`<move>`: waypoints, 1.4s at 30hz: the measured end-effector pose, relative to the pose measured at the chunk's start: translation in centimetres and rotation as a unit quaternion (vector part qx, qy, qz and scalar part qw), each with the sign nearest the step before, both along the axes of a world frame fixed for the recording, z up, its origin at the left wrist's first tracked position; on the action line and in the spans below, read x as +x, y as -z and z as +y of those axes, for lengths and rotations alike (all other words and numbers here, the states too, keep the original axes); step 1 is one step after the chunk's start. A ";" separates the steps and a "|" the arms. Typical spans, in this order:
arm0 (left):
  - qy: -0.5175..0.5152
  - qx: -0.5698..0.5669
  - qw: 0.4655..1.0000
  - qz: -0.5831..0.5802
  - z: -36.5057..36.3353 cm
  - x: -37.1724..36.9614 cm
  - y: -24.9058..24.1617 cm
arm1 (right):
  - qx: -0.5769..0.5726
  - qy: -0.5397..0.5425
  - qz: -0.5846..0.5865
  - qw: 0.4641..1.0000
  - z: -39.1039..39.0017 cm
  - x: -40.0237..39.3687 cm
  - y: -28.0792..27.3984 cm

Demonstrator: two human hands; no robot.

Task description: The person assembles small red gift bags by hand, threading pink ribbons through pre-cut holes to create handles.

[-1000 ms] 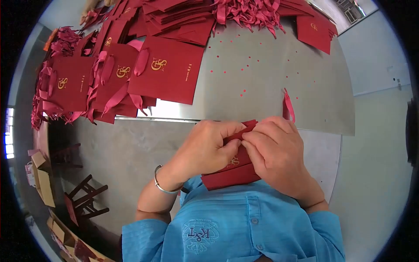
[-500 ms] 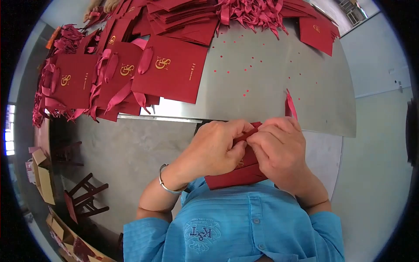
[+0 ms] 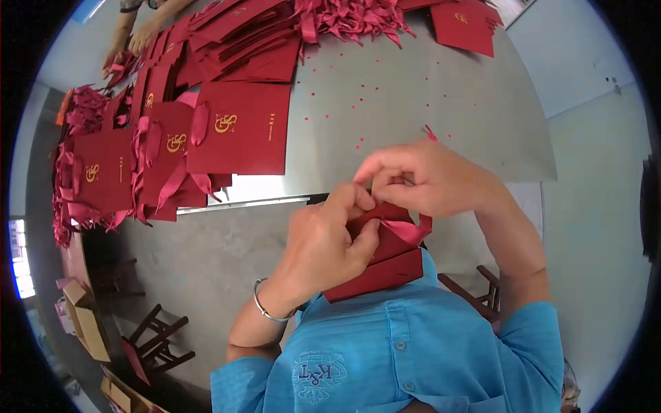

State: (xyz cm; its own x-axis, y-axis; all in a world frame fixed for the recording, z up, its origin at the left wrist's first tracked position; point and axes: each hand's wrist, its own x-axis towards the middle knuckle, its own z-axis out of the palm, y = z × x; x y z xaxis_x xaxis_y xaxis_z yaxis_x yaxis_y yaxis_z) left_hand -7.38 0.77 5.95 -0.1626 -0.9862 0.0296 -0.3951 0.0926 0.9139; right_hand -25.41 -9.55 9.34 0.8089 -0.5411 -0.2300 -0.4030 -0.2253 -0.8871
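Observation:
A dark red paper bag is held against my chest, above the edge of the steel table. My left hand grips the bag's top edge with thumb and fingers. My right hand is raised over the bag's mouth, its fingertips pinched on a pink ribbon that loops down across the bag's face. Both hands meet at the bag's upper rim.
Finished red bags with gold logos and ribbon handles lie stacked on the table's left. A heap of loose pink ribbons and more bags sit at the far edge. Another person's hands work at the top left. Wooden stools stand below.
My right hand has lifted up and away from the bag, drawing the ribbon out. The left hand has shifted down on the bag's top edge. The view has tilted.

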 end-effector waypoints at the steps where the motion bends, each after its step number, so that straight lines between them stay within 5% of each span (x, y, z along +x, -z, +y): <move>1: -0.007 -0.001 0.999 -0.034 0.1 -0.1 -0.3 | 0.024 -0.074 0.039 0.996 -0.8 0.1 0.1; 4: 0.003 -0.040 0.998 -0.050 0.2 -0.3 0.0 | 0.156 -0.173 0.052 0.971 -2.8 1.0 1.1; 10: 0.000 -0.156 0.985 -0.078 0.5 -0.9 -0.2 | 0.228 -0.296 0.033 0.927 -4.5 2.7 1.6; 18: 0.020 -0.051 0.998 -0.023 0.6 -0.7 -0.5 | 0.297 -0.207 0.057 0.930 -3.5 2.0 2.4; 24: 0.042 -0.008 0.999 0.027 0.5 -0.6 -0.2 | 0.217 -0.041 0.050 0.974 -2.7 1.4 1.4; 26: 0.038 -0.003 0.998 0.042 0.2 -0.5 -0.2 | -0.014 0.013 0.038 0.999 -2.5 1.4 1.3; 32: 0.034 0.078 0.992 0.095 -0.2 -0.5 0.2 | -0.141 0.162 -0.079 0.974 -2.1 1.2 2.4; 42: 0.032 0.128 0.975 0.180 -0.6 0.2 1.0 | -0.247 0.213 -0.136 0.935 0.4 -2.3 4.1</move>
